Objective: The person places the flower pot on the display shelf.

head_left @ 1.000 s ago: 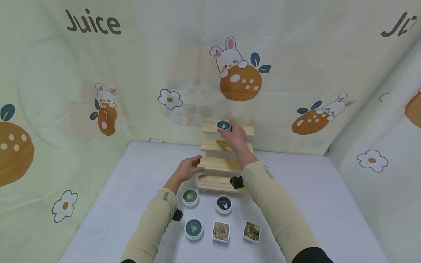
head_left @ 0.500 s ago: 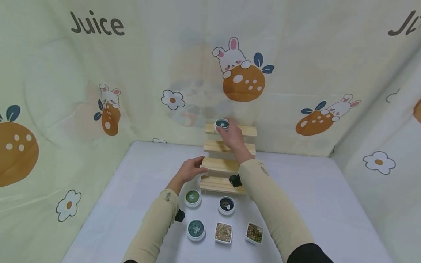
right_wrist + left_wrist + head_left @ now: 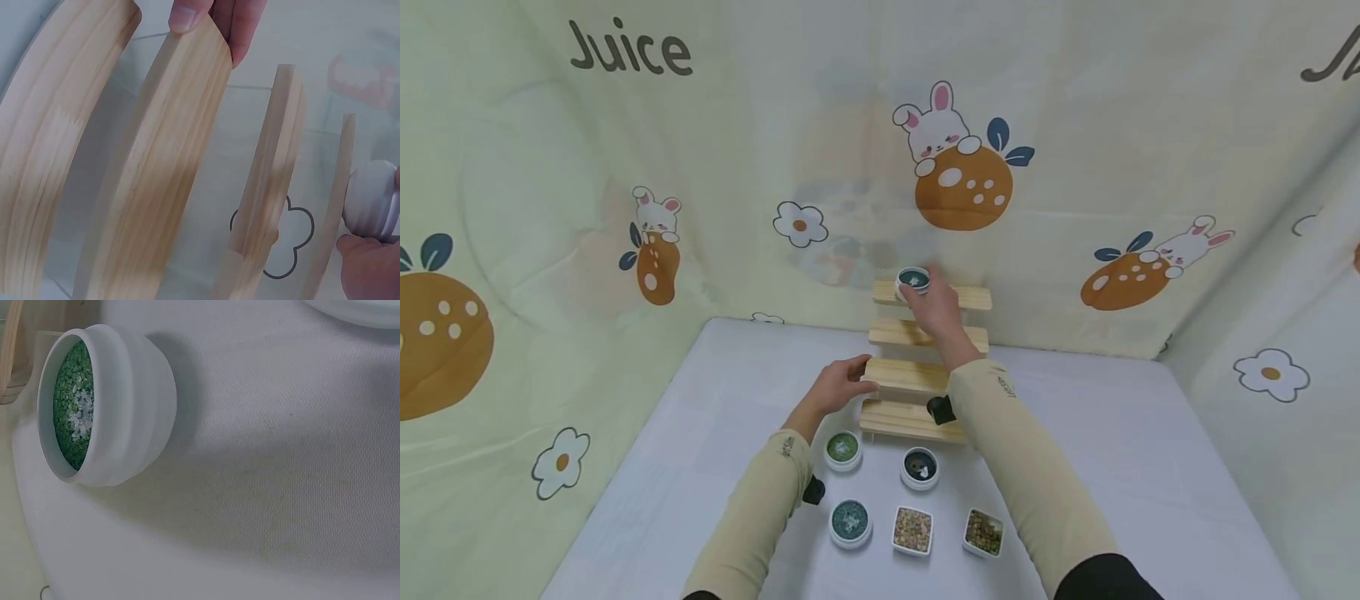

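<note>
A stepped wooden shelf (image 3: 902, 375) with several pale boards stands at the back of the table. My left hand (image 3: 835, 385) pinches the left end of its second-lowest board, thumb (image 3: 186, 17) in front and fingers behind. At the top board (image 3: 972, 297), my right hand (image 3: 937, 308) grips a small round white pot (image 3: 913, 283) filled with dark teal granules and a paler patch. In the right wrist view the base of this pot (image 3: 370, 197) is right at the board. A round pot of green granules (image 3: 112, 406) stands below my left hand.
Nearer on the white table (image 3: 1060, 467) are a round pot with dark contents (image 3: 919, 468), a teal one (image 3: 850, 523), a square pot of tan gravel (image 3: 913, 531) and a square pot of mottled gravel (image 3: 983, 532). A printed curtain (image 3: 737, 150) hangs close behind the shelf.
My right hand has shifted the teal pot slightly left along the top board. My left hand keeps its grip on the shelf. The head view has turned a little.
</note>
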A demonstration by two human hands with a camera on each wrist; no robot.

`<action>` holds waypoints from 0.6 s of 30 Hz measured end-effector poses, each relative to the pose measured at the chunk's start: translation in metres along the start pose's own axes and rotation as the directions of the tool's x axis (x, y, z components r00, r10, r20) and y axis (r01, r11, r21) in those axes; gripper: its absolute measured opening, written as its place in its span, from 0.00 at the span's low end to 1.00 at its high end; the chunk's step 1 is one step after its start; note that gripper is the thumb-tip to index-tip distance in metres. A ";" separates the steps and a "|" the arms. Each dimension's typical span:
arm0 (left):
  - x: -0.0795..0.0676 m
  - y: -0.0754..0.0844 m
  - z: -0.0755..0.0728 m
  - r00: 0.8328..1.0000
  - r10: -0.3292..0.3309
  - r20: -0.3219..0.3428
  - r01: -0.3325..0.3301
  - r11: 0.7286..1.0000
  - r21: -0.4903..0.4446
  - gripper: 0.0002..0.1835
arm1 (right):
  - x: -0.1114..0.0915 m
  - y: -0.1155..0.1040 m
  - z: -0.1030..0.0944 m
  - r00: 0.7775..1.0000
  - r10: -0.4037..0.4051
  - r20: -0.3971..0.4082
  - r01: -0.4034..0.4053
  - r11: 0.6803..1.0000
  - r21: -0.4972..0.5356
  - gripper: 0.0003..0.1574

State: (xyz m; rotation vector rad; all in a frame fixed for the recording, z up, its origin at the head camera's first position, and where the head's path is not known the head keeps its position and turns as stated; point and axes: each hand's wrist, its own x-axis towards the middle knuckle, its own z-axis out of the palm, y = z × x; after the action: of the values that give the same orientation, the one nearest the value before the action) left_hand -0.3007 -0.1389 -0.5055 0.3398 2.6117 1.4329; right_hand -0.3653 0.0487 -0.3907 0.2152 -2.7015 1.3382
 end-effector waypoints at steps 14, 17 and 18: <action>-0.001 0.002 0.001 1.000 -0.019 -0.005 0.019 0.999 0.039 0.38 | -0.015 0.001 -0.008 1.000 -0.007 -0.019 0.007 1.000 0.007 0.39; -0.002 0.003 -0.001 1.000 0.005 -0.003 -0.004 0.999 0.053 0.38 | -0.023 0.005 -0.014 1.000 0.014 -0.005 -0.014 1.000 0.000 0.46; -0.003 0.004 -0.001 1.000 0.009 -0.005 -0.008 0.998 0.056 0.38 | -0.026 0.007 -0.016 1.000 0.021 0.002 -0.021 1.000 0.003 0.49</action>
State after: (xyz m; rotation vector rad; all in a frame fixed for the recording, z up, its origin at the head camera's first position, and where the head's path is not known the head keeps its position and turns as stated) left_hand -0.2975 -0.1383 -0.5013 0.3542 2.6623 1.3670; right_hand -0.3406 0.0675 -0.3908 0.1894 -2.7107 1.3487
